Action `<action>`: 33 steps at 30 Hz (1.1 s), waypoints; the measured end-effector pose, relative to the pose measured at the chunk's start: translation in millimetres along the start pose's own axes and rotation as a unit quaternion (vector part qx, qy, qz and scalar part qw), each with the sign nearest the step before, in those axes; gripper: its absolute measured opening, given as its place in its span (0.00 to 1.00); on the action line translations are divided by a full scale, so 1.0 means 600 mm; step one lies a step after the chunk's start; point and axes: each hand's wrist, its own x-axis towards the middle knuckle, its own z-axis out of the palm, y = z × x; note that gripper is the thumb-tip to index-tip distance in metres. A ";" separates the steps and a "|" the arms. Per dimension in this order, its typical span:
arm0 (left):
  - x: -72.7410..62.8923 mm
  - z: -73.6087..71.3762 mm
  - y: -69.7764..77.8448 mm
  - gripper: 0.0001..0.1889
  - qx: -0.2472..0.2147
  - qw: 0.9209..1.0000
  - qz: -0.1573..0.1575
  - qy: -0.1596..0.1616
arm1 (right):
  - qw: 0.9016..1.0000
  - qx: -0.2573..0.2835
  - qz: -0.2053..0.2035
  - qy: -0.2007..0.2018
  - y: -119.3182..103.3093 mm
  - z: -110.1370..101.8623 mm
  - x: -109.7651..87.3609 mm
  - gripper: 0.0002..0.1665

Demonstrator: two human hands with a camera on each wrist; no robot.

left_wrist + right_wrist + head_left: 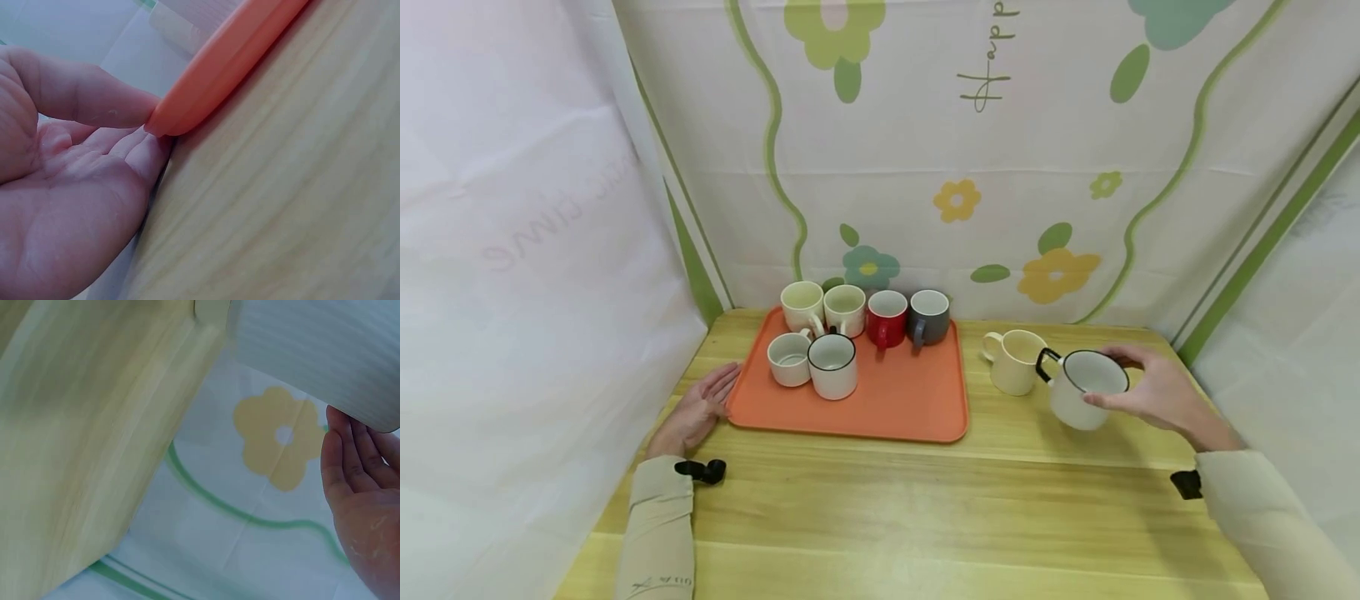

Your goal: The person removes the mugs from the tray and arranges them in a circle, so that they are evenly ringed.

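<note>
My right hand (1150, 392) grips a white enamel-style mug (1078, 408) by its rim and side, thumb at the front and fingers at the far side. The mug has a black rim and black handle, tilts slightly, and hangs above the table. In the right wrist view, the fingers (353, 456) lie against the pale mug wall (312, 356). Left of that mug stands a cream mug (1015, 367). My left hand (696, 408) lies at the left edge of an orange tray (895, 408), fingers straight, thumb tip (134, 112) touching the rim.
On the tray stand a red mug (887, 321), a dark grey mug (928, 319), two cream mugs in the back row, a low white cup (789, 362) and a black-rimmed white mug (833, 371). Printed fabric walls (895, 133) enclose the wooden table (865, 508).
</note>
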 end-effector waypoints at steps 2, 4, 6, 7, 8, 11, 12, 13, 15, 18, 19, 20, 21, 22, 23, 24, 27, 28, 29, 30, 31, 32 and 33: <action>0.000 0.001 0.000 0.55 0.003 1.000 0.002 0.000 | 1.000 -0.002 0.018 -0.003 0.012 -0.010 0.011 0.43; 0.001 0.001 0.000 0.55 0.008 1.000 0.006 -0.001 | 0.999 -0.005 0.032 -0.002 0.021 -0.020 0.023 0.44; 0.003 0.002 0.000 0.55 0.011 1.000 0.010 -0.003 | 0.999 -0.005 0.041 -0.002 0.027 -0.029 0.035 0.43; 0.003 0.002 0.000 0.55 0.013 1.000 0.012 -0.004 | 0.999 -0.004 0.047 -0.003 0.029 -0.033 0.042 0.44; 0.003 0.002 0.000 0.55 0.013 1.000 0.013 -0.004 | 0.999 -0.006 0.053 -0.001 0.031 -0.035 0.048 0.44; 0.003 0.000 0.000 0.55 0.013 1.000 0.013 -0.004 | 0.997 -0.007 0.079 0.002 0.034 -0.037 0.069 0.45; 0.003 0.000 0.000 0.55 0.013 1.000 0.013 -0.004 | 0.996 -0.007 0.088 0.006 0.034 -0.035 0.075 0.46; 0.003 0.000 0.000 0.55 0.013 1.000 0.013 -0.004 | 0.996 -0.005 0.094 0.011 0.035 -0.033 0.082 0.46; 0.003 -0.001 0.000 0.55 0.015 1.000 0.012 -0.004 | 0.995 -0.005 0.100 0.027 0.038 -0.024 0.094 0.44; 0.003 -0.001 0.000 0.56 0.012 1.000 0.010 -0.005 | 0.994 -0.004 0.090 0.058 0.045 -0.005 0.111 0.39; 0.003 -0.001 -0.001 0.56 0.010 1.000 0.010 -0.005 | 0.994 -0.006 0.086 0.065 0.048 0.001 0.117 0.38; 0.003 -0.001 -0.001 0.56 0.009 1.000 0.009 -0.006 | 0.994 -0.008 0.083 0.071 0.050 0.008 0.122 0.37; 0.004 0.000 -0.001 0.56 0.007 1.000 0.009 -0.005 | 0.994 -0.009 0.080 0.078 0.052 0.016 0.128 0.38; 0.004 -0.001 -0.002 0.56 0.005 1.000 0.009 -0.005 | 0.994 -0.007 0.078 0.081 0.055 0.023 0.133 0.38; 0.004 -0.001 -0.002 0.55 0.005 1.000 0.009 -0.005 | 0.993 -0.005 0.077 0.084 0.057 0.030 0.137 0.39; 0.004 -0.001 -0.002 0.55 0.004 1.000 0.009 -0.005 | 0.993 -0.006 0.078 0.090 0.059 0.037 0.141 0.39; 0.004 -0.001 -0.003 0.55 0.007 1.000 0.012 -0.003 | 0.991 0.010 0.077 0.108 0.062 0.056 0.151 0.40; 0.004 -0.001 -0.004 0.55 0.009 1.000 0.013 -0.003 | 0.990 0.017 0.077 0.113 0.063 0.062 0.153 0.39; 0.003 -0.002 -0.005 0.55 0.010 1.000 0.014 -0.003 | 0.989 0.024 0.078 0.120 0.064 0.067 0.156 0.39; 0.002 -0.002 -0.005 0.55 0.010 1.000 0.016 -0.003 | 0.989 0.029 0.080 0.123 0.064 0.071 0.158 0.39; 0.002 -0.002 -0.006 0.55 0.011 1.000 0.017 -0.003 | 0.988 0.036 0.082 0.126 0.064 0.076 0.159 0.39; 0.001 -0.003 -0.007 0.55 0.011 1.000 0.018 -0.003 | 0.987 0.042 0.085 0.126 0.066 0.080 0.162 0.39; 0.000 -0.003 -0.008 0.56 0.011 1.000 0.019 -0.003 | 0.987 0.047 0.091 0.126 0.066 0.084 0.163 0.39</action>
